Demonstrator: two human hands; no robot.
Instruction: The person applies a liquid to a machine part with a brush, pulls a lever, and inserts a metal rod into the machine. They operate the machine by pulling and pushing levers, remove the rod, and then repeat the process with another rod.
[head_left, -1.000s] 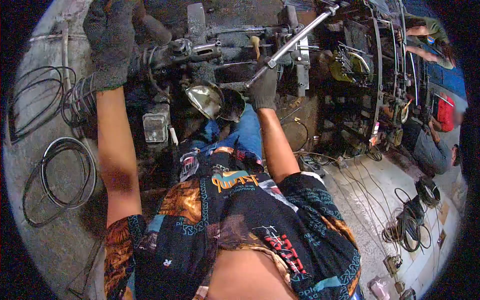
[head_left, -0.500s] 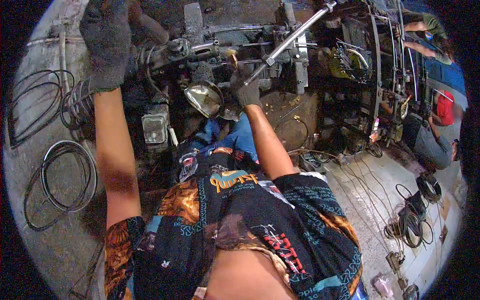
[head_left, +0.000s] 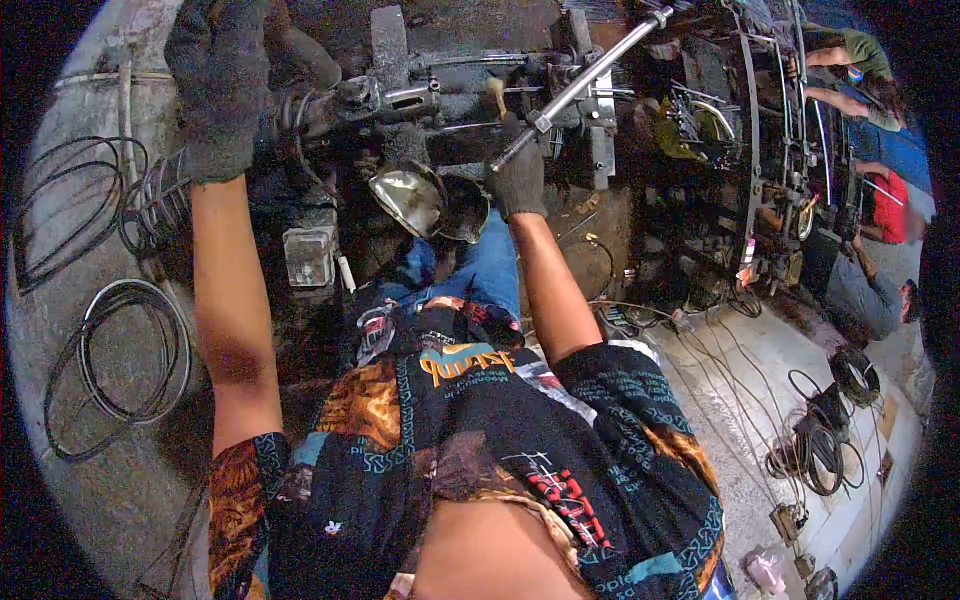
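Observation:
My right hand (head_left: 522, 178), in a dark work glove, holds a small brush (head_left: 497, 95) with its pale bristle end pointing up over the machine (head_left: 400, 100). A bright steel rod (head_left: 600, 65) with a nut on it slants across the machine, its lower end overlapping the glove in this view. Left of that hand are a shiny metal dish (head_left: 408, 200) and a darker dish (head_left: 464, 210). My left hand (head_left: 218, 100), also gloved, reaches up to the machine's left end; its fingers are hidden in shadow near the top edge.
Coiled hoses (head_left: 130, 350) lie on the floor at left. A clear box (head_left: 310, 255) sits below the machine. At right stand a metal frame (head_left: 752, 150), a yellow container with metal pieces (head_left: 690, 125), and people working (head_left: 870, 290). Cables (head_left: 820, 450) spread over the floor.
My right hand has moved right with the brush, uncovering more of the darker dish. The left hand stays nearly in place.

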